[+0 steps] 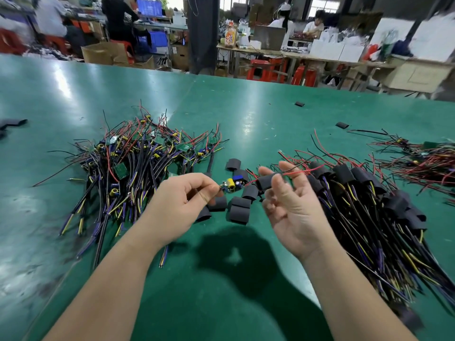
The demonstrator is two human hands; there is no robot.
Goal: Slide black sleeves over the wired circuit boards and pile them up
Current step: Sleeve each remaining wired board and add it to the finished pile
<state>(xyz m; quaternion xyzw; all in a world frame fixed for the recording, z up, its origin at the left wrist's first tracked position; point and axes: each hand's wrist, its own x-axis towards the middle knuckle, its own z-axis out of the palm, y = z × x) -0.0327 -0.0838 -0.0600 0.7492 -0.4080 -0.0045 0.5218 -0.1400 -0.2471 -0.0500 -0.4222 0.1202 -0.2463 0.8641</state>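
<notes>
My left hand (183,195) pinches one end of a small circuit board (232,184) with yellow and blue parts, held above the green table (246,134). My right hand (288,200) pinches a black sleeve (267,181) between thumb and fingers just right of the board; the board's red and black wires (295,171) run through the sleeve and past my fingers. Several loose black sleeves (240,205) lie under and between my hands. A pile of bare wired boards (138,156) lies at the left. A pile of sleeved boards (369,198) lies at the right.
More wired boards (423,158) lie at the far right. Stray sleeves (342,125) sit farther back, and black pieces (12,124) at the left edge. Beyond the table's far edge are people at benches, cardboard boxes (103,54) and red stools (266,68).
</notes>
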